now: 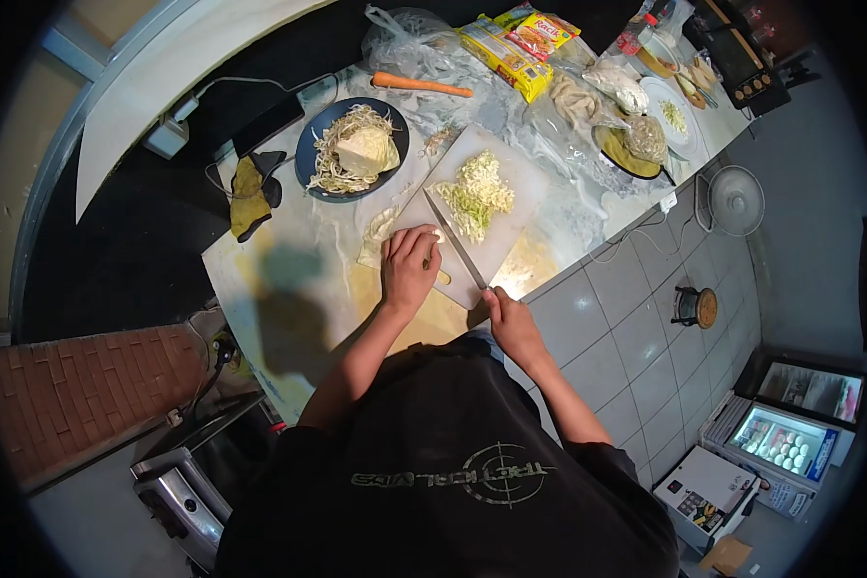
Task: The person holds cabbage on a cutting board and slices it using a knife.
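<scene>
My right hand (515, 328) grips the handle of a kitchen knife (460, 247), its blade slanting up and left over the white cutting board (511, 197). My left hand (412, 268), fingers curled, presses on a small pale piece of cabbage (439, 236) just left of the blade. Beyond the blade lies a pile of chopped cabbage (482, 193). A loose cabbage leaf (378, 231) rests by the board's left edge. Behind it, a dark plate (316, 181) carries bean sprouts (332, 171) and a cut chunk of cabbage (368, 150).
A carrot (422, 85) lies at the back, near a clear plastic bag (405, 39) and yellow packets (506, 60). To the right are bagged foods (612, 91) and a white plate (689, 144). A pot holder (250, 197) sits at the left edge; a stool (696, 306) stands on the floor.
</scene>
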A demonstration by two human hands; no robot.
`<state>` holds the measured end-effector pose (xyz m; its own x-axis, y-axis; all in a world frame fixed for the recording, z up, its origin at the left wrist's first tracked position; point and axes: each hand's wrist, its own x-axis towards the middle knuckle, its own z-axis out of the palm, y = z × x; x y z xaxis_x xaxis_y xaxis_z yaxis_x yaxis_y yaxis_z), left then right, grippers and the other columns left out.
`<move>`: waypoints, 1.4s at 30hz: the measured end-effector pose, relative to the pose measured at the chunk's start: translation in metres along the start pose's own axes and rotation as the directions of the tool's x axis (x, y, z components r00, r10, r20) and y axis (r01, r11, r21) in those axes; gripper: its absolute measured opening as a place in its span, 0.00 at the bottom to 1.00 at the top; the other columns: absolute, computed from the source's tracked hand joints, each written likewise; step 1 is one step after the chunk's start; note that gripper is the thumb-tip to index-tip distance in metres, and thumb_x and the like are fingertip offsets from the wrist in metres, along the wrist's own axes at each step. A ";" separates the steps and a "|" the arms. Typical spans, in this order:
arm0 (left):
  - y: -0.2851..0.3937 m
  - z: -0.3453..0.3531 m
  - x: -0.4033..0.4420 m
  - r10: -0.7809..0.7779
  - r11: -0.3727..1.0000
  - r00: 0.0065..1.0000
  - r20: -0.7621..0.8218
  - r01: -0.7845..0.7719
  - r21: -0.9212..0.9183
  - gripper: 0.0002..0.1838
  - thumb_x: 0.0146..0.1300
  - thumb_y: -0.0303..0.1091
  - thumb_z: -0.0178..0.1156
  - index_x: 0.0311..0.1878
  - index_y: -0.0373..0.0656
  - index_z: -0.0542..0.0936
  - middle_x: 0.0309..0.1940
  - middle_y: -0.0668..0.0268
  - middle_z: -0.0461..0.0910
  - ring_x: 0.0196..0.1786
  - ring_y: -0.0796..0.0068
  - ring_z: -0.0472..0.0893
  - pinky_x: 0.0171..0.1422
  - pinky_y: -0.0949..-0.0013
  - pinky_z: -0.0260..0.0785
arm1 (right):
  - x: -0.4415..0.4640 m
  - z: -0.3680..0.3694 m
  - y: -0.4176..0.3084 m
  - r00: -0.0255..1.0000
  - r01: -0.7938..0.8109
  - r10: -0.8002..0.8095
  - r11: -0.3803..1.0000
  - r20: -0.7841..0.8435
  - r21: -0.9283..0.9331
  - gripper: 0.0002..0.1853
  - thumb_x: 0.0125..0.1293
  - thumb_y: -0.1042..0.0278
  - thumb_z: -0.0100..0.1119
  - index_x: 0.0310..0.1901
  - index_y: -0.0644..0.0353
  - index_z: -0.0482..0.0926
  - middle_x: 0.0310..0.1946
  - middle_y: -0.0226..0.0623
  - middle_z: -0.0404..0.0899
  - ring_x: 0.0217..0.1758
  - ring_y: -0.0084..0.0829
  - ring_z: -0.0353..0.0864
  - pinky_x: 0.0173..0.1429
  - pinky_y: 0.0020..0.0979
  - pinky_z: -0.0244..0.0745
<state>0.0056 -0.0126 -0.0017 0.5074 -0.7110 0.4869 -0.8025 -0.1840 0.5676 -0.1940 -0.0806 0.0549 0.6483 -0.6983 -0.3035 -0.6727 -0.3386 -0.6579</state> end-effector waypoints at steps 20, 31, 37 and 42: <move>0.002 -0.001 0.001 -0.025 0.999 1.000 -0.005 0.025 -0.031 0.05 0.62 0.30 0.67 0.40 0.48 0.82 0.47 0.72 0.82 0.52 0.66 0.79 0.57 0.59 0.67 | 0.009 0.015 -0.004 0.998 -0.010 -0.012 0.944 -0.064 -0.330 0.21 0.81 0.47 0.42 0.48 0.61 0.70 0.23 0.60 0.80 0.31 0.65 0.83 0.34 0.60 0.77; 0.003 -0.003 0.003 -0.058 0.998 0.998 0.031 0.059 -0.025 0.07 0.62 0.31 0.67 0.41 0.47 0.81 0.46 0.71 0.82 0.52 0.65 0.78 0.57 0.60 0.66 | -0.001 0.005 -0.002 0.999 -0.024 0.020 0.993 -0.040 -0.112 0.21 0.81 0.52 0.44 0.43 0.66 0.72 0.24 0.64 0.79 0.33 0.68 0.80 0.38 0.61 0.74; 0.004 -0.002 0.003 -0.063 0.998 0.998 0.028 0.064 -0.026 0.07 0.61 0.30 0.68 0.41 0.47 0.81 0.45 0.70 0.82 0.51 0.64 0.78 0.57 0.59 0.66 | -0.007 -0.001 -0.007 1.000 -0.001 0.000 0.995 -0.009 -0.099 0.21 0.81 0.52 0.44 0.42 0.66 0.72 0.24 0.64 0.79 0.33 0.68 0.80 0.38 0.61 0.74; 0.002 -0.002 0.001 -0.061 0.998 0.998 0.019 0.061 -0.018 0.07 0.61 0.31 0.68 0.41 0.47 0.81 0.44 0.70 0.81 0.51 0.63 0.78 0.57 0.59 0.66 | -0.005 0.010 0.003 1.000 -0.003 0.001 0.986 -0.010 -0.167 0.21 0.81 0.51 0.43 0.43 0.64 0.72 0.24 0.63 0.80 0.32 0.67 0.81 0.36 0.61 0.76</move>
<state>0.0051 -0.0125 0.0019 0.5492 -0.7110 0.4392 -0.7643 -0.2148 0.6080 -0.1954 -0.0717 0.0471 0.6438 -0.7050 -0.2975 -0.7248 -0.4374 -0.5323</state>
